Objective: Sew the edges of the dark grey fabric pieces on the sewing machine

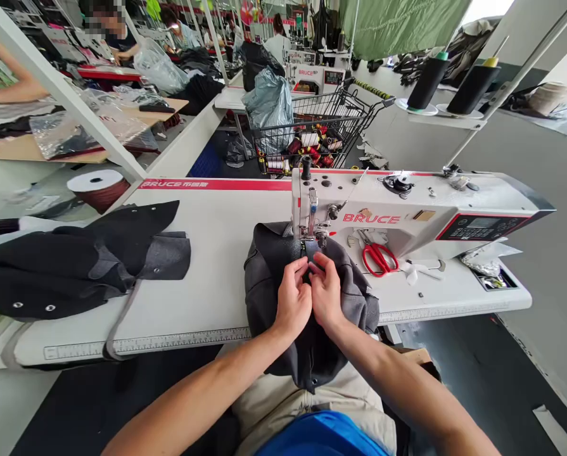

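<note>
Both hands are working a dark grey, felt-like garment (pixel 268 272) bunched on the white tabletop (pixel 207 253) under the sewing machine (pixel 382 209): the left hand (pixel 293 301) and right hand (pixel 327 296) are lying pressed side by side, fingertips pinching a fold of the cloth just below the needle foot at 12 o'clock. Red-handled scissors (pixel 379 258) are lying flat at 2 o'clock of the hands, and a soft heap of black pieces (pixel 74 266) with metal snaps is resting at 9 o'clock, well apart.
</note>
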The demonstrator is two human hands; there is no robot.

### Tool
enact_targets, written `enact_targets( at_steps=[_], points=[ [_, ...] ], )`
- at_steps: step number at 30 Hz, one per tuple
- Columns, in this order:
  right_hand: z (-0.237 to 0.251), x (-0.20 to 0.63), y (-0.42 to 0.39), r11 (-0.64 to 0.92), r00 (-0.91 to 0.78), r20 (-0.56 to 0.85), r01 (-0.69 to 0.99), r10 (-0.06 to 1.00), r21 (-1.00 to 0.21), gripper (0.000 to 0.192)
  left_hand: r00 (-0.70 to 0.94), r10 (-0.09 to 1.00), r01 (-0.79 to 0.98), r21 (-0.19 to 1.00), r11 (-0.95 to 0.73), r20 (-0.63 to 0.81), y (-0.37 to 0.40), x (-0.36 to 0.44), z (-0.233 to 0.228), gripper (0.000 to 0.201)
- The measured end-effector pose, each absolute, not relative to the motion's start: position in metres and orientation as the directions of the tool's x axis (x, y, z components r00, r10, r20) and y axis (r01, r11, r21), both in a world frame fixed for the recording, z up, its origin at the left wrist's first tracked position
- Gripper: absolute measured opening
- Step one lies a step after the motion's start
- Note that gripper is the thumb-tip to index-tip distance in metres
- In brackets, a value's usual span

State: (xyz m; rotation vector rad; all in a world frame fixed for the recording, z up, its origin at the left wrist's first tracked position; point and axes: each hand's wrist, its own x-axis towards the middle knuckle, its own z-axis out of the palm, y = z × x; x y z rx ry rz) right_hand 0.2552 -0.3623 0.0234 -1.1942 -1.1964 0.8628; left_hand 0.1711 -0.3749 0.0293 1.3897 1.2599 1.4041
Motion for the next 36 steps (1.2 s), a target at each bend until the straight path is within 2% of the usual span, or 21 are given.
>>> enact_targets(
  at_steps=[2,4,7,12,18,21,26,29,36],
  points=[
    [0.014,0.258,-0.354,0.298,0.131,0.356,0.33,0.925,-0.896,0.042,-0.064,0.966,0.218,0.948,-0.233,0.252,-0.373,0.167,0.019,0.053],
    [0.01,0.268,-0.349,0.389,-0.031,0.435,0.506,0.9,-0.77,0.045,0.034,0.949,0.37,0.878,-0.303,0.313,-0.373,0.158,0.014,0.054],
    [0.007,0.285,-0.347,0.469,-0.205,0.437,0.571,0.876,-0.674,0.048,0.196,0.902,0.566,0.706,-0.425,0.386,-0.374,0.143,0.01,0.052],
    [0.01,0.306,-0.346,0.578,-0.492,0.304,0.696,0.816,-0.426,0.049,0.375,0.852,0.701,0.49,-0.519,0.365,-0.376,0.133,0.007,0.052],
    [0.031,0.329,-0.347,0.598,-0.584,0.128,0.781,0.802,-0.178,0.065,0.448,0.827,0.749,0.363,-0.554,0.338,-0.373,0.13,0.01,0.035],
    [0.038,0.333,-0.348,0.616,-0.61,0.084,0.783,0.788,-0.087,0.068,0.471,0.832,0.77,0.323,-0.55,0.294,-0.37,0.123,0.016,0.04],
    [0.04,0.335,-0.349,0.657,-0.655,0.042,0.753,0.754,-0.037,0.075,0.525,0.828,0.795,0.233,-0.56,0.196,-0.367,0.111,0.026,0.063],
    [0.041,0.335,-0.349,0.667,-0.665,0.045,0.744,0.745,-0.041,0.074,0.565,0.813,0.784,0.215,-0.582,0.139,-0.365,0.106,0.029,0.06],
    [0.045,0.334,-0.348,0.667,-0.665,0.056,0.739,0.745,-0.098,0.076,0.574,0.805,0.78,0.198,-0.594,0.154,-0.362,0.094,0.026,0.064]
  ],
)
